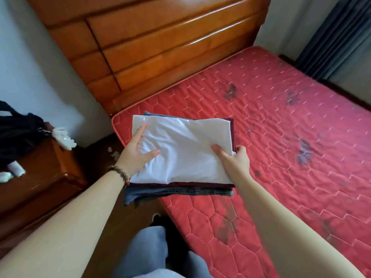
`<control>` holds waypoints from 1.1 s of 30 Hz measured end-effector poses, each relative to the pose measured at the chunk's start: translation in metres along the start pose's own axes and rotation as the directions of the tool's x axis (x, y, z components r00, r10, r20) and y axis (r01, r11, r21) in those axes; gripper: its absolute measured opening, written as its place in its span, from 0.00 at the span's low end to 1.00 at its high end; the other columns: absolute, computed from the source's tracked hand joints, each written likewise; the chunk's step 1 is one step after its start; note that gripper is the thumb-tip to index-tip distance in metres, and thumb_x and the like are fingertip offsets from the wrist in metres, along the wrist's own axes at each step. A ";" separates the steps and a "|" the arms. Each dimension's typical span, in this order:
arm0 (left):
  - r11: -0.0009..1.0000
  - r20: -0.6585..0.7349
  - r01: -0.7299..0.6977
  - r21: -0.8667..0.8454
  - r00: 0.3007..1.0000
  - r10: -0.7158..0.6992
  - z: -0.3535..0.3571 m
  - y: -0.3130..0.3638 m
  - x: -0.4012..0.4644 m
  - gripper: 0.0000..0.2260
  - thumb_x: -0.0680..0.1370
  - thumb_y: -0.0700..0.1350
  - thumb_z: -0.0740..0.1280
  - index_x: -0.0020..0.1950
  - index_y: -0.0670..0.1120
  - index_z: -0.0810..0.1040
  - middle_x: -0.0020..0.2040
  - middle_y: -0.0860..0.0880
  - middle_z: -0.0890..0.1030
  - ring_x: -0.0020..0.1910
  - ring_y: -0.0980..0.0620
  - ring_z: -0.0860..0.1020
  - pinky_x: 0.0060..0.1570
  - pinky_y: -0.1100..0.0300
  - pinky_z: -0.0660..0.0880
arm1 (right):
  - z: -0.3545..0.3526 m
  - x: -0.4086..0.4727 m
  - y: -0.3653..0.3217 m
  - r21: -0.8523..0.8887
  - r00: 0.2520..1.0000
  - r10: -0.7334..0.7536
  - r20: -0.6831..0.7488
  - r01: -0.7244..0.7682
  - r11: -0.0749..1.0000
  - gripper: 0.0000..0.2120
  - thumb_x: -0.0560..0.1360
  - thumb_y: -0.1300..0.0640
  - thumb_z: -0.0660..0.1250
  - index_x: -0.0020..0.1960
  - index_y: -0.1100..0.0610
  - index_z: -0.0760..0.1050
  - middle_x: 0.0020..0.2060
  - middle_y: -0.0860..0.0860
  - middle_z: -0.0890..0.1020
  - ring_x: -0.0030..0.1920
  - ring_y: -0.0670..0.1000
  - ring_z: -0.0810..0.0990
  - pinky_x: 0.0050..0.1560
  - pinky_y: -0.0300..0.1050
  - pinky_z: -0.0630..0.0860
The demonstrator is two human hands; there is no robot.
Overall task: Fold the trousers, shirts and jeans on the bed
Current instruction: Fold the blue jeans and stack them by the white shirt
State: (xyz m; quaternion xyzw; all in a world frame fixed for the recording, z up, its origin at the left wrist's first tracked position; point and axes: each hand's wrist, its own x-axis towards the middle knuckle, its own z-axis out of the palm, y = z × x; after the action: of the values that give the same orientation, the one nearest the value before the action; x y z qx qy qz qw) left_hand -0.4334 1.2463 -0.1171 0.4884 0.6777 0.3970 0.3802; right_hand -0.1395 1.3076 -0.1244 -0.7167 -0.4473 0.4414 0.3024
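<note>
Head view shows one stack of folded clothes at the near corner of the mattress [281, 127], partly overhanging its edge. I count three layers by colour: a white shirt [180, 149] on top, a dark red garment [200, 185] under it, and blue jeans [180, 192] at the bottom.

My left hand [138, 149] lies on the shirt's left side with straight, spread fingers, pressing rather than gripping. My right hand [234, 161] grips the stack's right edge, thumb on the white cloth, fingers curled round the side.

One beaded bracelet [120, 174] circles my left wrist.

Red quilted mattress with dark stains, a wooden headboard [160, 47] behind, a wooden nightstand [40, 177] on the left, grey curtain [337, 33] at upper right.
</note>
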 end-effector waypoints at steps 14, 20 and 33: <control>0.998 -0.096 0.065 0.002 0.993 -0.064 -0.122 -0.041 -0.005 0.40 0.68 0.56 0.76 0.65 0.80 0.51 0.63 0.74 0.59 0.54 0.85 0.59 0.41 0.83 0.66 | 0.111 -0.043 -0.064 -0.114 0.998 -0.024 0.050 0.029 0.993 0.33 0.61 0.34 0.75 0.53 0.53 0.68 0.43 0.45 0.77 0.41 0.45 0.77 0.33 0.42 0.70; 0.996 -0.028 0.087 -0.030 0.996 -0.088 -0.201 -0.087 0.043 0.42 0.69 0.51 0.76 0.68 0.77 0.51 0.57 0.79 0.59 0.47 0.85 0.67 0.35 0.79 0.70 | 0.214 -0.050 -0.089 -0.117 1.000 0.028 0.014 -0.026 0.993 0.31 0.61 0.33 0.74 0.51 0.51 0.68 0.42 0.44 0.77 0.39 0.44 0.77 0.30 0.40 0.68; 0.983 0.069 0.159 -0.089 0.986 -0.154 -0.256 -0.163 0.154 0.44 0.70 0.49 0.76 0.69 0.76 0.49 0.66 0.67 0.64 0.55 0.73 0.71 0.38 0.75 0.74 | 0.327 0.010 -0.122 -0.165 0.993 0.119 -0.017 -0.120 0.979 0.27 0.62 0.35 0.75 0.51 0.45 0.64 0.41 0.39 0.75 0.39 0.41 0.77 0.31 0.38 0.69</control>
State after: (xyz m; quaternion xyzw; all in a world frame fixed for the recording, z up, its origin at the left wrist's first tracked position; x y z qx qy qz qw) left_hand -0.7596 1.3187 -0.1832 0.4273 0.6825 0.3820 0.4535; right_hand -0.4788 1.3805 -0.1667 -0.7665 -0.4377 0.4173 0.2162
